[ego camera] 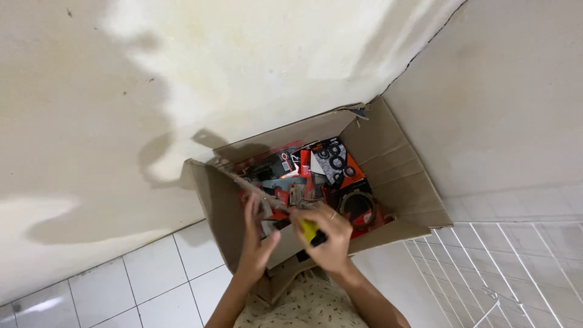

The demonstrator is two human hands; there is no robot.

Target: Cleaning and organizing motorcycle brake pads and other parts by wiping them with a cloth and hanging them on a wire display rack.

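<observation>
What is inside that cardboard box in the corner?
The cardboard box holds a jumble of red and black packets, some showing dark rings. The left hand and right hand, which grips a yellow object, cover the near part; lower layers are hidden.

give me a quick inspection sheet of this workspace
surface: white tiled floor, grey grout lines
job's things: open cardboard box in the wall corner, full of red and black packaged parts
clutter: nothing seen outside the box
grippers: left hand at the box's near flap, fingers open; right hand closed around a yellow and black tool
cables: nothing seen
surroundings: stained off-white walls meeting at a corner; patterned garment at bottom edge
</observation>
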